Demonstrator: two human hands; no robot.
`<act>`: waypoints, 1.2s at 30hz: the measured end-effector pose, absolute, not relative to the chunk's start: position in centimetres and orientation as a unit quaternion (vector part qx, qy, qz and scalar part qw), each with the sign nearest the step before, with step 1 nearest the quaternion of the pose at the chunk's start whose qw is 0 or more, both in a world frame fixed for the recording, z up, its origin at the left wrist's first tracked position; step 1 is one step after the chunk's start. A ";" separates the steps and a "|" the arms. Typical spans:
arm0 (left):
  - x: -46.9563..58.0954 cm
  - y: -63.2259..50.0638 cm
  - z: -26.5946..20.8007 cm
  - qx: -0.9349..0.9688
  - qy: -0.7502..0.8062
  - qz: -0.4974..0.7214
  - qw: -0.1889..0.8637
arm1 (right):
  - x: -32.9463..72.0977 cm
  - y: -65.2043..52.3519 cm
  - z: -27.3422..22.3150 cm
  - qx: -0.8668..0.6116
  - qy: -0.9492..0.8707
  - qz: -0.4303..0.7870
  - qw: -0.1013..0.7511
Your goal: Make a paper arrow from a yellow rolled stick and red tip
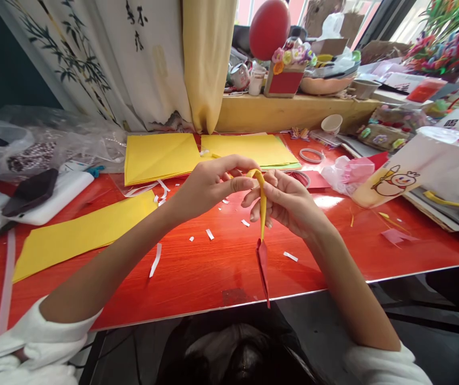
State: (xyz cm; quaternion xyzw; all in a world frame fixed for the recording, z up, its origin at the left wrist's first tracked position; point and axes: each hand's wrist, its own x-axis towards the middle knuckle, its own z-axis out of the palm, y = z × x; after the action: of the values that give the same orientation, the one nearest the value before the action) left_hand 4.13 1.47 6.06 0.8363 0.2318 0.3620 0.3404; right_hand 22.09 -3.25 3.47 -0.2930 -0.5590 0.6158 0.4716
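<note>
Above the middle of the red table, both my hands hold a narrow folded strip of yellow paper (263, 206). The thumb and fingers of my left hand (223, 179) pinch its upper bent end. My right hand (289, 200) grips the strip a little lower, thumb in front, with the other fingers loosely curled behind it. From the strip's lower end hangs a slim, pointed piece of folded red paper (262, 270), which reaches past the table's front edge in view. How the two papers are joined is too small to tell.
Stacks of yellow paper (161, 158) lie at the back, and a long yellow sheet (85, 232) lies left. White paper scraps (210, 234) dot the red table (197, 283). A drink cup (406, 166) stands right. A phone (32, 192) and plastic bags (61, 139) are left.
</note>
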 end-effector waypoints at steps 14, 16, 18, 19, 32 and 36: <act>5.0 0.9 4.7 0.855 0.187 0.435 0.210 | 22.1 -3.3 2.9 -0.194 -0.562 0.692 0.410; 5.2 1.0 4.5 0.857 0.168 0.454 0.174 | 22.2 -3.3 2.9 -0.181 -0.561 0.702 0.400; 5.3 1.0 4.3 0.858 0.159 0.468 0.142 | 22.2 -3.3 2.9 -0.173 -0.559 0.711 0.390; 5.3 0.9 4.2 0.858 0.158 0.470 0.133 | 22.2 -3.2 2.8 -0.168 -0.559 0.714 0.386; 5.9 -0.6 4.2 0.827 0.187 0.476 0.233 | 22.3 -3.2 2.7 -0.149 -0.563 0.733 0.352; 6.0 -0.4 3.5 0.814 0.166 0.515 0.212 | 22.1 -3.3 2.8 -0.154 -0.562 0.730 0.358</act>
State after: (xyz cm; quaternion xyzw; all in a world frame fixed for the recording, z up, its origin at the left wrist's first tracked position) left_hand 5.97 -0.36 3.52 0.8138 0.1664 0.5148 0.2122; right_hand 22.11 -3.28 2.82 -0.1538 -0.5618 0.7296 0.3583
